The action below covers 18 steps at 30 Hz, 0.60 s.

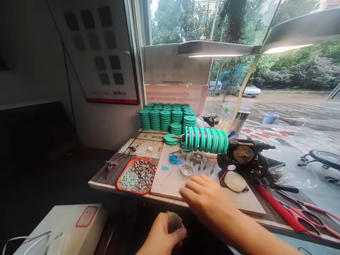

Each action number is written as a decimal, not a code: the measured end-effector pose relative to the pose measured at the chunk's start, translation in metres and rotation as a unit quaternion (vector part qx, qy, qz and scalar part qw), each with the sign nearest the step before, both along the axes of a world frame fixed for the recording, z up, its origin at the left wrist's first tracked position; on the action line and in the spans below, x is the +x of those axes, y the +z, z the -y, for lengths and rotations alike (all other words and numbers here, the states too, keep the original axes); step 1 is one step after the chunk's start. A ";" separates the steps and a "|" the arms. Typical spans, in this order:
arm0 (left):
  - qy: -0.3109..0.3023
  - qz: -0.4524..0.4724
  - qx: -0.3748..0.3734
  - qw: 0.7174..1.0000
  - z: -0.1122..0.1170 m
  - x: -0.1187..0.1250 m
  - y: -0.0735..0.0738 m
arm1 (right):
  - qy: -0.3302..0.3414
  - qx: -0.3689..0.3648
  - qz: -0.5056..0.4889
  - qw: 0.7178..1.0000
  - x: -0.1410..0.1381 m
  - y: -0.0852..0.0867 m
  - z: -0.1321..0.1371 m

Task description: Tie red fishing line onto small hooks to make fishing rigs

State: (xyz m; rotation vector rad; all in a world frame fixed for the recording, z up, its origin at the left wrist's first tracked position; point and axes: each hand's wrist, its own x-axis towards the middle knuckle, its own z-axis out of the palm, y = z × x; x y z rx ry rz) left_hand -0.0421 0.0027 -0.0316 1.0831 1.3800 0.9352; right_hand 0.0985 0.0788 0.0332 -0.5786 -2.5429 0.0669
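Note:
My left hand (166,235) is below the table's front edge, its fingers curled together. A tan wrap or cover shows at its index finger, and anything held there is hidden. My right hand (205,198) hangs over the front of the pale board (170,189), back up and blurred by motion, its fingertips turned out of sight. Just beyond it is a small round dish (187,170) of tiny whitish beads. Blue short strips (174,160) and several dark metal weights with wire ends (204,166) lie behind. A row of green spools (205,140) sits on a rod of the winding machine (243,154).
An orange tray (122,173) holds metal cylinders and pale green tubes. Stacks of green spools (165,120) stand at the back. Red-handled scissors (305,216) and a red bar (278,207) lie at right. A lamp (215,49) hangs overhead; a white box (71,226) is lower left.

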 end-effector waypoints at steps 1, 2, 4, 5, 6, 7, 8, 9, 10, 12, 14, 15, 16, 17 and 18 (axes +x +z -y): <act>0.004 -0.017 -0.003 1.000 0.002 -0.004 0.001 | 0.027 -0.013 0.013 0.999 -0.020 0.006 -0.010; 0.005 -0.030 -0.005 1.000 0.004 -0.006 0.002 | 0.044 -0.026 0.017 0.999 -0.040 0.007 -0.019; 0.001 -0.034 -0.005 0.999 0.007 -0.011 0.003 | 0.050 -0.054 0.009 0.997 -0.073 -0.002 -0.034; 0.000 -0.031 -0.004 1.000 0.007 -0.013 0.004 | 0.047 -0.070 -0.002 0.996 -0.086 -0.009 -0.039; 0.002 -0.024 -0.003 1.000 0.008 -0.014 0.005 | 0.046 -0.087 -0.013 0.995 -0.095 -0.018 -0.042; 0.002 -0.015 -0.003 1.000 0.008 -0.015 0.005 | 0.046 -0.104 -0.023 0.993 -0.102 -0.025 -0.044; -0.002 -0.003 -0.003 1.000 0.008 -0.016 0.006 | 0.049 -0.119 -0.032 0.991 -0.107 -0.030 -0.045; -0.007 0.011 -0.004 1.000 0.008 -0.017 0.005 | 0.053 -0.132 -0.040 0.989 -0.109 -0.031 -0.045; -0.012 0.027 -0.003 1.000 0.008 -0.017 0.004 | 0.056 -0.145 -0.050 0.987 -0.110 -0.028 -0.045; -0.022 0.078 -0.009 0.997 0.008 -0.016 0.000 | 0.057 -0.165 -0.074 0.982 -0.104 -0.011 -0.043; -0.034 0.142 -0.028 0.989 0.009 -0.012 -0.008 | 0.057 -0.183 -0.101 0.976 -0.089 0.013 -0.035; -0.035 0.185 -0.046 0.981 0.011 -0.008 -0.013 | 0.060 -0.191 -0.112 0.973 -0.078 0.024 -0.028; -0.028 0.241 -0.065 0.968 0.012 -0.003 -0.019 | 0.061 -0.199 -0.125 0.970 -0.064 0.033 -0.018; -0.011 0.302 -0.080 0.950 0.014 0.003 -0.024 | 0.068 -0.210 -0.134 0.966 -0.050 0.037 -0.007; 0.018 0.412 -0.099 0.906 0.016 0.010 -0.029 | 0.066 -0.224 -0.144 0.962 -0.035 0.036 0.006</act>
